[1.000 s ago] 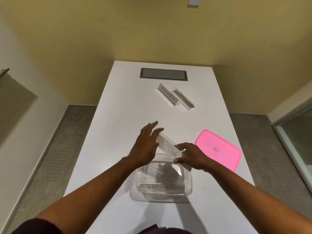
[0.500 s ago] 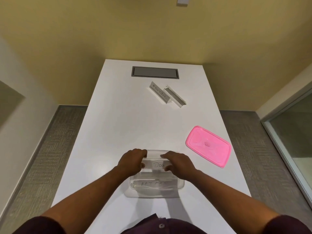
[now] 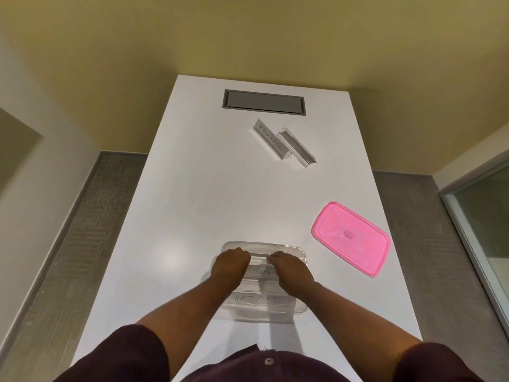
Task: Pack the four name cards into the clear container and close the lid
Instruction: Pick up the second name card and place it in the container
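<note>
Clear plastic forms the open container (image 3: pixel 298 306) near the front of the white table (image 3: pixel 192 202); both hands reach down into it. The left hand (image 3: pixel 230 267) and the right hand (image 3: pixel 290 271) are curled, fingers pinching the two ends of the card marked "DOG" (image 3: pixel 261 272) inside the container. A second card, marked "BATMAN" (image 3: pixel 256 298), lies in the container closer to the person. Two more name cards stand side by side farther up the table: one lettered (image 3: pixel 271 139), one showing its blank back (image 3: pixel 297 147). One pink lid (image 3: pixel 351 238) lies flat to the right, apart from the container.
</note>
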{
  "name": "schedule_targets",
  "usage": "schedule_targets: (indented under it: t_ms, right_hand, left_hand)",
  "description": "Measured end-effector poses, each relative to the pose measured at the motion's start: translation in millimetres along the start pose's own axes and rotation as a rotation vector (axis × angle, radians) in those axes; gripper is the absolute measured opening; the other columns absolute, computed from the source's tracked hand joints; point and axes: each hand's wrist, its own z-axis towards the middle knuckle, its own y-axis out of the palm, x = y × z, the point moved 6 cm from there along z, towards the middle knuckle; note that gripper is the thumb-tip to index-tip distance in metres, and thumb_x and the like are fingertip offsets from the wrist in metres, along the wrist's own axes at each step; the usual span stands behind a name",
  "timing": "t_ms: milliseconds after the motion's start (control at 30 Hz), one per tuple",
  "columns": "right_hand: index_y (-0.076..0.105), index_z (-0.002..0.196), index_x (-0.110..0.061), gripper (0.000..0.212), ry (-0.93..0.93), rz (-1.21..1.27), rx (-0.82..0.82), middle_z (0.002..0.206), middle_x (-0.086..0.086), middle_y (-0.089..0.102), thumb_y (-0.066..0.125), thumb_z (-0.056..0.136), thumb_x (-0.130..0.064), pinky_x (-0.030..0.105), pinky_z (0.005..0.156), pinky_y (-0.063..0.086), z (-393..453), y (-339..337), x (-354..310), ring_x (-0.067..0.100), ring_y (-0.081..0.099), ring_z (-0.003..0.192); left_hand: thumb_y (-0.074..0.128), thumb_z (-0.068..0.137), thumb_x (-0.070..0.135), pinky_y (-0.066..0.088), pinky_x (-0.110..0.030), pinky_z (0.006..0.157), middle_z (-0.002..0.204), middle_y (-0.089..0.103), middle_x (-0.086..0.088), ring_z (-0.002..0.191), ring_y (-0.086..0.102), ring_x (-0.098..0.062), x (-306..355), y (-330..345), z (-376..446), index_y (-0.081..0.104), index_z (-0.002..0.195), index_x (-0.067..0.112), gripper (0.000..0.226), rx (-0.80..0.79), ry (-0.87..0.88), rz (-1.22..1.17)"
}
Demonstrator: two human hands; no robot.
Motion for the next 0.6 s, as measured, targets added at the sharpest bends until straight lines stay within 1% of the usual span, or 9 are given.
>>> schedule_targets:
  t_ms: [67,133,267,400,500,600]
  right_hand:
    - [0.057,0.136,-0.017,0.053,-0.003,-0.014,0.006,0.131,0.006,0.057,0.049,0.087,0.001,0.040,0.085,0.054,3.1,3.8,0.7,0.032,0.060,0.113]
    - [0.060,0.132,-0.015,0.050,0.000,-0.019,0.013,0.128,0.006,0.059,0.051,0.086,0.002,0.040,0.082,0.055,4.8,8.3,2.6,0.032,0.062,0.109]
    - [0.062,0.128,-0.014,0.048,0.018,-0.012,0.049,0.124,0.005,0.064,0.054,0.084,0.003,0.040,0.083,0.056,6.6,13.5,6.4,0.032,0.064,0.107]
    - [0.063,0.126,-0.015,0.047,0.016,-0.006,0.061,0.124,0.005,0.065,0.055,0.084,0.003,0.039,0.082,0.056,9.6,12.6,6.4,0.032,0.064,0.107]
    - [0.060,0.129,-0.015,0.048,0.007,-0.010,0.065,0.125,0.005,0.063,0.053,0.085,0.003,0.039,0.083,0.053,9.2,12.4,5.8,0.032,0.062,0.108]
    - [0.056,0.135,-0.012,0.051,-0.005,-0.001,0.085,0.131,0.007,0.060,0.054,0.086,0.003,0.040,0.088,0.053,9.4,9.4,4.6,0.032,0.060,0.114]
  left_hand:
    - [0.052,0.084,-0.013,0.053,-0.040,0.078,0.108,0.067,-0.013,0.100,0.067,-0.033,0.0,5.1,2.3,0.062,0.106,0.006,0.030,-0.019,-0.003,0.026]
    - [0.055,0.082,-0.015,0.053,-0.040,0.080,0.109,0.067,-0.013,0.103,0.067,-0.032,-0.6,10.6,5.7,0.063,0.106,0.006,0.033,-0.036,-0.008,0.045]
    - [0.054,0.083,-0.016,0.053,-0.039,0.080,0.111,0.067,-0.013,0.105,0.067,-0.033,-1.5,13.3,12.4,0.063,0.107,0.006,0.034,-0.045,-0.007,0.064]
    - [0.054,0.086,-0.013,0.052,-0.035,0.082,0.114,0.066,-0.012,0.107,0.065,-0.030,-2.8,15.8,13.9,0.061,0.111,0.006,0.033,-0.057,0.005,0.059]
    - [0.056,0.086,-0.011,0.051,-0.037,0.084,0.118,0.062,-0.011,0.110,0.062,-0.029,-3.3,16.5,12.5,0.058,0.115,0.007,0.035,-0.065,0.003,0.037]
    - [0.054,0.086,-0.009,0.050,-0.037,0.081,0.116,0.059,-0.012,0.109,0.059,-0.030,-0.3,12.2,10.4,0.057,0.115,0.006,0.033,-0.042,0.010,0.007]
